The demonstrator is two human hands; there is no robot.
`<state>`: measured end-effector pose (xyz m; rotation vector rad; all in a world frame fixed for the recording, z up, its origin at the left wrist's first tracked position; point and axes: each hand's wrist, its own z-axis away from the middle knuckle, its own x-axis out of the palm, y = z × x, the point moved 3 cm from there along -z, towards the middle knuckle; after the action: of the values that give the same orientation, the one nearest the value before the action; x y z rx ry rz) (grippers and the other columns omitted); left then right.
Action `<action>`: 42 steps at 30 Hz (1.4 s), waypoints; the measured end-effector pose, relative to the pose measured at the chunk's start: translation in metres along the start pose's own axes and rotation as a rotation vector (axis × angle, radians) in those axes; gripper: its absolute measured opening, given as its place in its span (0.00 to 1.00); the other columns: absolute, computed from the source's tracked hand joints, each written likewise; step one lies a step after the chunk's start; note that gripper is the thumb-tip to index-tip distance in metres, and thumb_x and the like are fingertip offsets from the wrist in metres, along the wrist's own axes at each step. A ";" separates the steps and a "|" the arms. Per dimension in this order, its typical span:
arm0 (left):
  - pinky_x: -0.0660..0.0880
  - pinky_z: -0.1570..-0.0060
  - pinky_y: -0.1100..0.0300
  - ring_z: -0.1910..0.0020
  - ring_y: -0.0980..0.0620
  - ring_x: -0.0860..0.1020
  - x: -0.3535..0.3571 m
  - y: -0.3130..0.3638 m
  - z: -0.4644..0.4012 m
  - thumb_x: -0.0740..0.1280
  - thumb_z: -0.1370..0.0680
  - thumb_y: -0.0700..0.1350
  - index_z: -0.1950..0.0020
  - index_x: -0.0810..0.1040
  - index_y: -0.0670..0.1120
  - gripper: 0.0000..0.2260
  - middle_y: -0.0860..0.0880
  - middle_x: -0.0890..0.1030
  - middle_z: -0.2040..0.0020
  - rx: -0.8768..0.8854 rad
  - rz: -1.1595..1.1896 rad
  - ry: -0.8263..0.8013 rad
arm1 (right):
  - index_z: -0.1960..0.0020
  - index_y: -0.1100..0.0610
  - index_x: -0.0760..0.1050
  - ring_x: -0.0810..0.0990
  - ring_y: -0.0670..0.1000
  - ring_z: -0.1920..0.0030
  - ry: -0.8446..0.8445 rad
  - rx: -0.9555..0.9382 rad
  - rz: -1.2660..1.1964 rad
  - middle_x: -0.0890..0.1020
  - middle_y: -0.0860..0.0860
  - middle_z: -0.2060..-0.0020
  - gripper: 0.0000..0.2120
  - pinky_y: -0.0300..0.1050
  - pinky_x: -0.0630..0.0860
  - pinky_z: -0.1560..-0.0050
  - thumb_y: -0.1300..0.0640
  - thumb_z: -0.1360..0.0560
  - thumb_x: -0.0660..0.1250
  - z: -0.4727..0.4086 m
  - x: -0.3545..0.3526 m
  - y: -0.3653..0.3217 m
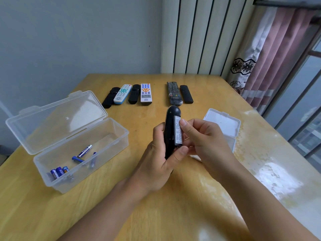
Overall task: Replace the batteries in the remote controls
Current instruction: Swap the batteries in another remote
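I held the black remote (pixel 171 129) upright above the middle of the bench (pixel 173 197), its back toward me; my left hand (pixel 160 159) was curled round its lower half, thumb on the bottom edge of the labelled battery cover (pixel 178 130); my right hand (pixel 202 138) pinched that cover from the side, thumb at its top. To my left stood an open clear box (pixel 74 145) with several blue batteries (pixel 84 151) inside; a second clear box (pixel 224 126) lay behind my right hand, mostly hidden, its contents unreadable. Six remotes (pixel 146 93) lay in a row at the far side; a curtain (pixel 271 54) hung at right; whether the cover sat fully latched I could not tell.
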<state>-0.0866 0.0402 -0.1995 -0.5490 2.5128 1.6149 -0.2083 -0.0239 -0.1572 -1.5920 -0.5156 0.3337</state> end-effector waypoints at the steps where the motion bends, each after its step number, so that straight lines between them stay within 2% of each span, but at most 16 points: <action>1: 0.75 0.61 0.65 0.59 0.57 0.81 -0.001 0.000 0.000 0.64 0.20 0.58 0.29 0.60 0.57 0.22 0.61 0.80 0.52 -0.012 0.004 0.002 | 0.58 0.65 0.77 0.81 0.52 0.74 0.009 -0.015 0.016 0.81 0.54 0.72 0.17 0.42 0.77 0.73 0.51 0.20 0.68 0.000 0.000 0.000; 5: 0.78 0.69 0.58 0.66 0.50 0.81 -0.002 0.002 0.002 0.63 0.19 0.57 0.33 0.63 0.61 0.16 0.50 0.82 0.58 -0.056 0.018 0.006 | 0.59 0.65 0.77 0.79 0.52 0.75 0.077 -0.083 0.114 0.80 0.55 0.73 0.17 0.44 0.77 0.74 0.51 0.22 0.70 -0.002 -0.003 0.003; 8: 0.77 0.69 0.47 0.68 0.47 0.80 0.000 0.003 0.003 0.62 0.18 0.53 0.35 0.68 0.60 0.12 0.48 0.80 0.61 -0.167 0.181 -0.008 | 0.57 0.62 0.76 0.79 0.53 0.76 0.166 -0.152 0.195 0.80 0.54 0.70 0.15 0.44 0.75 0.76 0.50 0.24 0.74 -0.005 -0.008 0.004; 12: 0.77 0.70 0.53 0.70 0.44 0.77 0.004 0.003 0.002 0.62 0.15 0.47 0.35 0.73 0.51 0.09 0.45 0.79 0.60 -0.311 0.523 -0.092 | 0.46 0.48 0.78 0.79 0.51 0.76 0.141 -0.193 0.246 0.82 0.46 0.57 0.06 0.42 0.73 0.77 0.52 0.22 0.71 -0.008 -0.009 0.005; 14: 0.77 0.69 0.54 0.69 0.43 0.78 0.000 0.003 -0.001 0.64 0.16 0.47 0.34 0.74 0.50 0.11 0.43 0.80 0.59 -0.347 0.558 -0.132 | 0.43 0.47 0.79 0.79 0.52 0.76 0.070 -0.196 0.232 0.83 0.48 0.55 0.07 0.42 0.72 0.77 0.54 0.21 0.70 -0.009 -0.012 0.004; 17: 0.78 0.65 0.54 0.64 0.44 0.82 -0.011 0.000 -0.005 0.69 0.22 0.52 0.35 0.78 0.54 0.15 0.42 0.84 0.58 -0.348 0.412 -0.076 | 0.43 0.53 0.80 0.79 0.50 0.70 0.051 -0.244 0.153 0.83 0.53 0.55 0.09 0.44 0.74 0.75 0.57 0.22 0.70 -0.008 -0.014 -0.004; 21: 0.80 0.56 0.53 0.54 0.51 0.83 -0.024 -0.012 -0.006 0.73 0.28 0.60 0.42 0.80 0.54 0.18 0.49 0.84 0.51 -0.316 0.126 0.228 | 0.41 0.56 0.75 0.82 0.53 0.66 0.107 -0.473 0.230 0.80 0.51 0.54 0.10 0.46 0.80 0.67 0.62 0.22 0.69 0.001 -0.013 -0.015; 23: 0.82 0.49 0.58 0.46 0.55 0.84 -0.023 -0.023 -0.005 0.72 0.25 0.56 0.36 0.77 0.50 0.20 0.51 0.80 0.39 -0.408 0.286 0.304 | 0.44 0.54 0.75 0.84 0.53 0.62 0.096 -0.519 0.379 0.82 0.48 0.52 0.11 0.49 0.83 0.64 0.62 0.23 0.72 0.005 -0.011 -0.017; 26: 0.76 0.37 0.59 0.39 0.58 0.81 -0.023 -0.031 -0.006 0.72 0.23 0.47 0.27 0.72 0.48 0.24 0.51 0.76 0.31 -0.449 0.429 0.320 | 0.49 0.53 0.78 0.86 0.48 0.59 0.119 -0.513 0.576 0.84 0.42 0.57 0.12 0.44 0.83 0.60 0.63 0.29 0.76 0.008 -0.014 -0.019; 29: 0.68 0.40 0.69 0.28 0.61 0.67 -0.027 -0.029 -0.012 0.72 0.21 0.45 0.19 0.59 0.54 0.34 0.61 0.65 0.25 -0.397 0.442 0.357 | 0.52 0.57 0.83 0.86 0.42 0.60 0.137 -0.591 0.735 0.85 0.44 0.60 0.13 0.38 0.83 0.57 0.66 0.34 0.79 0.008 -0.015 -0.029; 31: 0.68 0.47 0.75 0.30 0.67 0.66 -0.028 -0.032 -0.014 0.72 0.22 0.48 0.20 0.57 0.61 0.36 0.66 0.64 0.27 -0.399 0.461 0.337 | 0.53 0.59 0.84 0.86 0.42 0.61 0.148 -0.694 0.810 0.86 0.49 0.60 0.13 0.35 0.83 0.56 0.68 0.35 0.81 -0.007 -0.011 -0.039; 33: 0.70 0.46 0.72 0.36 0.75 0.68 -0.023 -0.035 -0.015 0.73 0.23 0.50 0.23 0.65 0.63 0.31 0.67 0.69 0.29 -0.405 0.412 0.275 | 0.53 0.61 0.85 0.85 0.47 0.61 0.118 -0.757 0.925 0.86 0.54 0.59 0.11 0.40 0.84 0.57 0.67 0.34 0.80 -0.038 -0.002 -0.051; 35: 0.72 0.44 0.67 0.40 0.72 0.73 -0.021 -0.039 -0.016 0.72 0.21 0.45 0.30 0.74 0.60 0.21 0.62 0.75 0.33 -0.404 0.269 0.288 | 0.51 0.60 0.86 0.85 0.54 0.57 0.084 -0.696 1.107 0.86 0.56 0.55 0.08 0.51 0.82 0.57 0.64 0.31 0.77 -0.084 0.010 -0.053; 38: 0.74 0.55 0.72 0.52 0.63 0.81 -0.026 -0.039 -0.018 0.71 0.21 0.43 0.47 0.83 0.55 0.07 0.59 0.85 0.51 -0.351 0.023 0.310 | 0.51 0.62 0.84 0.82 0.59 0.52 0.049 -0.553 1.341 0.84 0.58 0.51 0.06 0.54 0.80 0.53 0.64 0.27 0.70 -0.149 0.021 -0.038; 40: 0.73 0.62 0.72 0.61 0.63 0.80 -0.030 -0.040 -0.017 0.71 0.21 0.43 0.54 0.84 0.55 0.06 0.60 0.84 0.60 -0.325 -0.031 0.301 | 0.50 0.61 0.84 0.82 0.58 0.50 0.015 -0.527 1.425 0.84 0.57 0.50 0.07 0.53 0.80 0.51 0.64 0.24 0.68 -0.176 0.028 -0.020; 42: 0.73 0.63 0.72 0.62 0.63 0.80 -0.034 -0.043 -0.018 0.71 0.22 0.43 0.57 0.84 0.54 0.07 0.60 0.84 0.62 -0.310 -0.039 0.313 | 0.53 0.59 0.83 0.82 0.57 0.51 -0.007 -0.517 1.518 0.84 0.56 0.53 0.06 0.46 0.77 0.60 0.63 0.23 0.67 -0.195 0.033 -0.004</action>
<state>-0.0379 0.0168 -0.2193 -0.9456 2.4409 2.0613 -0.0816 -0.1738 -0.1324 -2.2315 0.7952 1.4003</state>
